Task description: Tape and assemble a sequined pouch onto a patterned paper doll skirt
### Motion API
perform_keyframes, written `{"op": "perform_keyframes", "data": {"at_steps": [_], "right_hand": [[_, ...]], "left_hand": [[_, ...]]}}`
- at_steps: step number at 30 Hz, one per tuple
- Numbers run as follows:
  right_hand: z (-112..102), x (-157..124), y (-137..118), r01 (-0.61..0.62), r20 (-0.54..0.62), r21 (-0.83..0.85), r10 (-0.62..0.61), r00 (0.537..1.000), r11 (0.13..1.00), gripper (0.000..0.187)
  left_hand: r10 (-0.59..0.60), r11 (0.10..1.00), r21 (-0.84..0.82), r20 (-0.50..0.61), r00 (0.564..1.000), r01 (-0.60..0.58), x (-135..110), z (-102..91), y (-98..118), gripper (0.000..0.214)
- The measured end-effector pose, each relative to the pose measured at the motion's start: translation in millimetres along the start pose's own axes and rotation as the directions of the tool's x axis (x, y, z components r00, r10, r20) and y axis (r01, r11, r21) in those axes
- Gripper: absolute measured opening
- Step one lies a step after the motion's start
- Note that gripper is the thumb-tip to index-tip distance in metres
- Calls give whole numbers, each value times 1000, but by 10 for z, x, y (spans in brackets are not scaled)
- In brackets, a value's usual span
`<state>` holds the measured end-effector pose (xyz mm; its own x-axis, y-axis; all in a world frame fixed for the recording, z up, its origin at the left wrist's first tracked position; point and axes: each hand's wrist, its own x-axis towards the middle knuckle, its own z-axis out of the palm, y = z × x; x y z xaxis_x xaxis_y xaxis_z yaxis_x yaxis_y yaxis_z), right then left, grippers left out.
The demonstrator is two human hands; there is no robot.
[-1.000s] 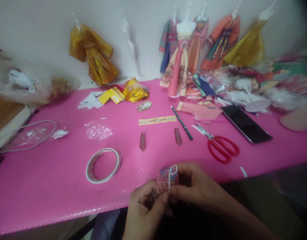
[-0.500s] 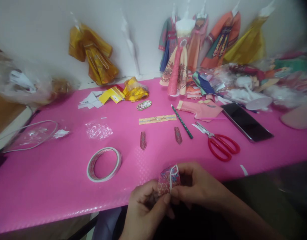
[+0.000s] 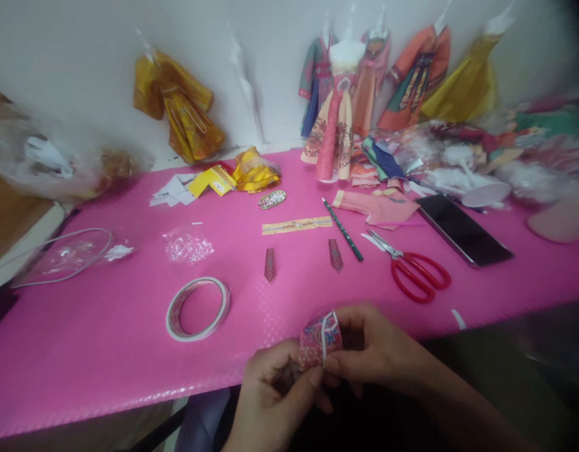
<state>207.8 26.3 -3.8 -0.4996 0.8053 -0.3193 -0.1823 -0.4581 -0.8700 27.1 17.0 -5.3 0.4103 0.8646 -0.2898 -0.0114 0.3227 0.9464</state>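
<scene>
A small piece of patterned pink-red paper or cloth [image 3: 313,342], with blue motifs and a white strip along its right side, is curved between my two hands at the table's front edge. My left hand [image 3: 282,383] pinches its lower edge between thumb and fingers. On its right side, my right hand [image 3: 365,348] is closed, thumb in front and fingers behind. Beyond them lie two dark red pointed tabs [image 3: 270,265], apart from each other. A patterned yellow strip [image 3: 296,225] lies farther back, beside a dark green pencil [image 3: 342,229].
A tape roll [image 3: 173,320] lies to the left. Red-handled scissors [image 3: 419,273] and a black phone [image 3: 466,231] are on the right. Small dresses on white stands, one a pink dress [image 3: 334,125], line the wall. Plastic bags [image 3: 63,157] sit at the back left.
The view has shifted slightly. Both hands keep their hold on the patterned piece, which sits almost the same way; nothing on the table has visibly moved.
</scene>
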Motion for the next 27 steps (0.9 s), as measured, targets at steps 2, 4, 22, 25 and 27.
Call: {"op": "perform_keyframes", "data": {"at_steps": [2,4,22,25,27], "right_hand": [[-3,3,2,8,-8,-3,-8,1000,1000,17],[-7,5,8,10,-11,0,-10,1000,1000,18],[-6,7,-12,2,24,29,-3,1000,1000,20],[-4,9,-11,-4,34,49,3,999,999,21],[-7,8,-10,-6,36,56,4,999,998,20]], "left_hand": [[2,1000,-9,9,1000,-2,12,8,30,32],[10,1000,-17,21,1000,-10,24,18,54,29],[-82,985,-154,9,997,82,25,-4,44,25],[-97,982,-162,15,995,99,15,-1,29,28],[-105,977,-182,22,994,107,19,1,26,30]]}}
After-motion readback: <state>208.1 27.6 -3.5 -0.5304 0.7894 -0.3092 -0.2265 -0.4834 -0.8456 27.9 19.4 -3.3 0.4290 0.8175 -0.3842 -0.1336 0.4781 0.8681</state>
